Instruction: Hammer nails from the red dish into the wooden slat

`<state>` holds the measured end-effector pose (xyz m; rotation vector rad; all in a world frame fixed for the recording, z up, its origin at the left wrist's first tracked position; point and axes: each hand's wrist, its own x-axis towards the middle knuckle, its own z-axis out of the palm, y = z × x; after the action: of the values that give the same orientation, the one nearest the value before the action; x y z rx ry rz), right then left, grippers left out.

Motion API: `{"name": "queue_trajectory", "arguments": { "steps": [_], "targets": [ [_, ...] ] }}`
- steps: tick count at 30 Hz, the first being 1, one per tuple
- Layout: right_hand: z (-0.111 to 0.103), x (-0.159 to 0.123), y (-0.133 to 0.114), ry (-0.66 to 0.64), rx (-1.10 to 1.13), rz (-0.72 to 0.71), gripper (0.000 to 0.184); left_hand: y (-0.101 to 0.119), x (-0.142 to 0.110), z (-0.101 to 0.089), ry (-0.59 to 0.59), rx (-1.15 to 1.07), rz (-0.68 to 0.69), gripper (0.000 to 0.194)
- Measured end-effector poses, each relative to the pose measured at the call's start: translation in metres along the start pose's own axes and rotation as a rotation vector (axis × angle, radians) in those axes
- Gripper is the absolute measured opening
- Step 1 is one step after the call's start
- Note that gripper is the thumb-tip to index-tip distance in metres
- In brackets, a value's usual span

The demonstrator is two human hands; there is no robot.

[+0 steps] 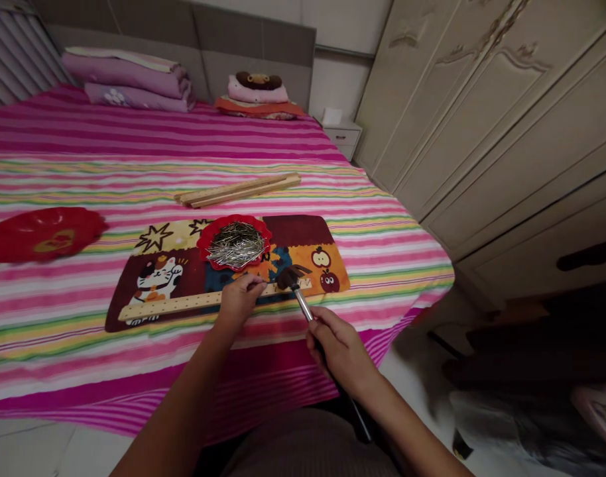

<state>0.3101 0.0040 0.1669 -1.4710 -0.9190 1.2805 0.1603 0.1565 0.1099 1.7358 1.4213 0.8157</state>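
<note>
A wooden strip with a row of small marks lies across a colourful cartoon mat on the striped bed. My left hand rests on the strip with thumb and finger pinched together; what they hold is too small to make out. My right hand is closed round the handle of a small hammer, whose dark head sits on the strip's right end. Just behind the strip, a red dish holds a heap of thin metal nails.
More wooden strips lie farther back on the bed. An empty red dish sits at the left. Folded bedding and a pillow stack are at the headboard. Wardrobe doors stand on the right, with dark clutter on the floor.
</note>
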Motion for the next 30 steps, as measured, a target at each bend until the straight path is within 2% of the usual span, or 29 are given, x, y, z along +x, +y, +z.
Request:
{"name": "queue_trajectory", "arguments": {
  "steps": [7,11,16,20,22,25,28,30],
  "targets": [
    [0.019,0.031,-0.004,-0.043,-0.142,-0.112,0.016,-0.003,0.0,0.002,0.001,0.011,0.021,0.011],
    [0.022,0.038,-0.003,-0.055,-0.175,-0.08,0.014,-0.008,0.0,0.003,0.014,0.052,0.061,0.015],
    [0.016,0.021,-0.01,-0.044,-0.05,-0.048,0.021,-0.009,-0.001,0.007,-0.002,0.046,0.052,0.011],
    [0.004,0.0,-0.01,-0.004,0.031,-0.014,0.026,-0.008,0.003,-0.003,-0.041,0.051,0.035,0.017],
    [-0.002,-0.008,-0.006,0.008,0.055,0.006,0.03,-0.006,0.011,-0.014,0.013,0.131,0.061,0.02],
    [-0.009,-0.014,0.002,0.05,0.074,0.031,0.033,0.0,0.029,-0.03,0.135,0.405,0.143,0.022],
    [-0.013,-0.014,0.009,0.085,0.092,0.047,0.032,0.008,0.049,-0.037,0.066,0.716,0.136,0.025],
    [-0.015,-0.013,0.012,0.09,0.099,0.051,0.033,0.012,0.058,-0.036,0.003,0.83,0.106,0.024]
  ]
}}
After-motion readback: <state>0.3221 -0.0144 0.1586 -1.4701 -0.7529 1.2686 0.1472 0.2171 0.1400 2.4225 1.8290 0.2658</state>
